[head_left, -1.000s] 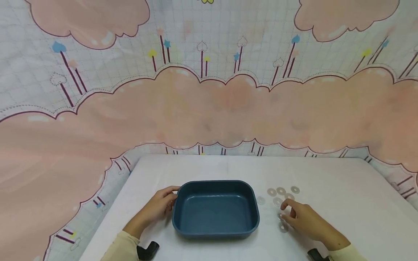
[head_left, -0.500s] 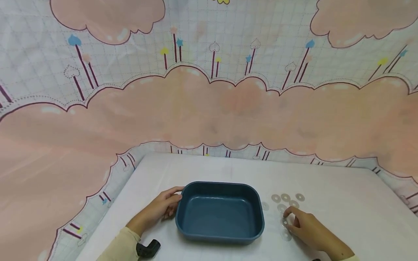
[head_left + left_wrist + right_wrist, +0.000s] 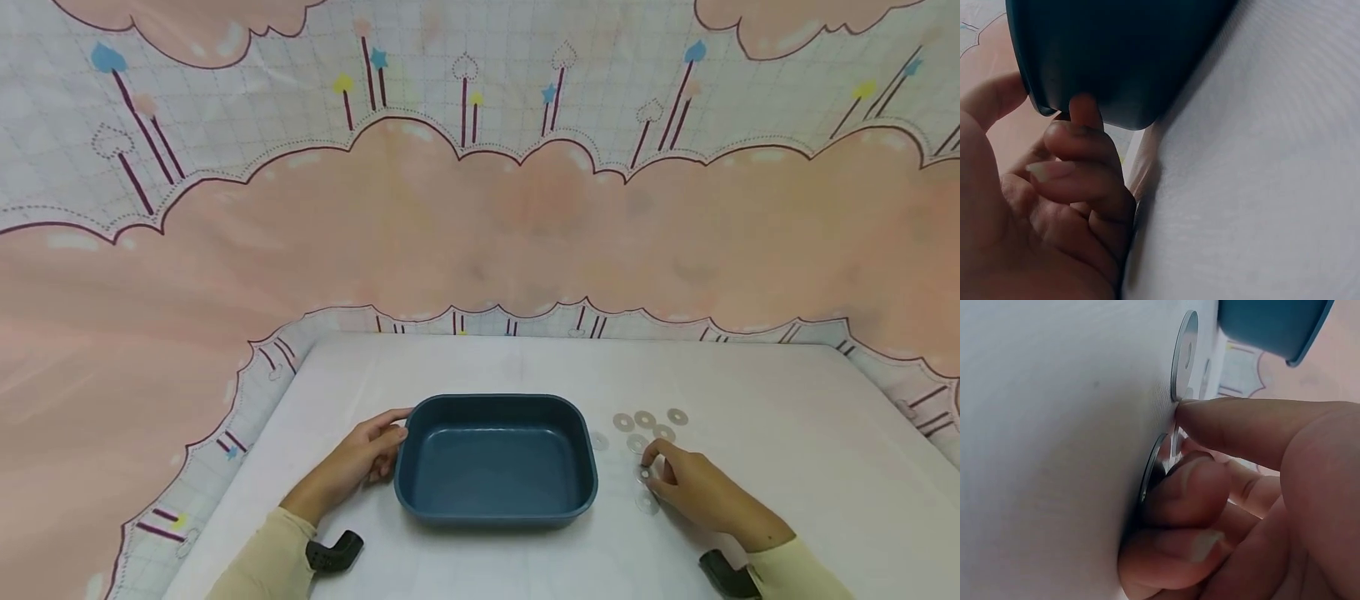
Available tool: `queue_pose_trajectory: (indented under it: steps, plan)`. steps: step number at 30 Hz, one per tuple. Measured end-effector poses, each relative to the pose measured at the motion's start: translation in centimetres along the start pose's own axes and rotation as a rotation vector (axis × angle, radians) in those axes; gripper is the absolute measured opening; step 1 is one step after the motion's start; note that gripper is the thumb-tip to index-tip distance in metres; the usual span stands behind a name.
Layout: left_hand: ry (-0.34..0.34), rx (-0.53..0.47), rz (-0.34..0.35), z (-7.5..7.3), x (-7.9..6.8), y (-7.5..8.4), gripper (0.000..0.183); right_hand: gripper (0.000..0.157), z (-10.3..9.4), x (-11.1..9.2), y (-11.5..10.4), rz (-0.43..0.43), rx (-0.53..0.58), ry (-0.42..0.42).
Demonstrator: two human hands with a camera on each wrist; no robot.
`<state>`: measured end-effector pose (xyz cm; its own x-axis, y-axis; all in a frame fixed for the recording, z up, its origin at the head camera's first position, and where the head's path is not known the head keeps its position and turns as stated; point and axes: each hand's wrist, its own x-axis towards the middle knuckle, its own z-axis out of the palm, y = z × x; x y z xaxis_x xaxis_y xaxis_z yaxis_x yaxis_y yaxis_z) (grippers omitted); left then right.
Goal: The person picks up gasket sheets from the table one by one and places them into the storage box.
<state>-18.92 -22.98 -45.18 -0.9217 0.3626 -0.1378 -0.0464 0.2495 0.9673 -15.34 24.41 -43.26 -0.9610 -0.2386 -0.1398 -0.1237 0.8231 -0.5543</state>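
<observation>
A deep blue-green rectangular tray (image 3: 496, 475) stands on the white table. My left hand (image 3: 358, 458) grips its left edge: in the left wrist view the thumb (image 3: 1004, 94) lies at the rim and a fingertip (image 3: 1085, 109) touches the outer wall below it, other fingers curled. To the tray's right, my right hand (image 3: 693, 490) has thumb and index finger at the edges of a flat metal washer (image 3: 644, 475) on the table. In the right wrist view the thumb (image 3: 1235, 428) comes down near one upright-looking washer (image 3: 1185, 356), and curled fingers partly hide another washer (image 3: 1152, 465).
Several more washers (image 3: 623, 422) lie flat beyond the right hand, one pale washer (image 3: 598, 441) close to the tray's right wall and one washer (image 3: 647, 502) nearer me. A black wrist device (image 3: 335, 552) sits by the left sleeve. A patterned cloth (image 3: 480, 225) hangs behind the table.
The right thumb and index finger have closed in on the washer between them. The left hand keeps its hold on the tray; the head view has tilted and shifted slightly.
</observation>
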Motion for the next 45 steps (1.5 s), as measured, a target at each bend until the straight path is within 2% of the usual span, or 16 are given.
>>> queue_pose_trajectory:
  steps: [5, 12, 22, 26, 32, 38, 45]
  plan:
    - [0.01, 0.009, 0.011, -0.4, -0.1, 0.1, 0.055, 0.025, -0.1, 0.5, -0.3, -0.028, -0.01, -0.011]
    - [-0.022, -0.007, 0.036, -0.4, 0.2, 0.0, 0.055, 0.024, -0.3, 0.3, -0.4, -0.032, 0.003, -0.024]
    - [-0.042, -0.006, -0.012, -0.3, 0.2, -0.1, 0.056, 0.027, -0.2, 0.3, -0.4, -0.019, 0.024, -0.044]
    - [-0.043, -0.008, -0.012, -0.3, 0.2, -0.1, 0.056, 0.028, -0.2, 0.4, -0.4, -0.022, 0.018, -0.026]
    - [-0.029, -0.008, -0.019, -0.1, 0.4, -0.1, 0.056, 0.028, -0.4, 0.6, -0.5, -0.049, -0.064, 0.02]
    - [-0.028, 0.013, -0.002, -0.1, 0.4, 0.1, 0.056, 0.025, -0.3, 0.7, -0.6, -0.079, -0.071, 0.018]
    - [-0.047, 0.061, 0.002, -0.1, 0.3, 0.5, 0.056, 0.022, -0.3, 0.7, -1.1, -0.034, -0.056, 0.017]
